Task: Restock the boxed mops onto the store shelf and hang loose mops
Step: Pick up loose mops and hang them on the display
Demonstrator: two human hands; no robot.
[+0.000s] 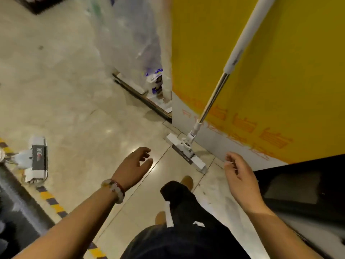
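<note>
A loose flat mop leans against a yellow panel, its white and steel handle rising to the upper right. Its white head rests on the tiled floor at the panel's foot. My left hand, with a beaded bracelet at the wrist, hovers low over the floor with loosely spread fingers and holds nothing. My right hand hangs just right of the mop head, fingers relaxed and empty. A second mop head in black and white cardboard packaging lies on the floor at the far left.
The yellow panel with orange lettering fills the right side. Plastic-wrapped goods stand on a low shelf base behind it. A yellow and black striped strip crosses the floor at the lower left. A dark shelf sits at the right. My legs and shoes show below.
</note>
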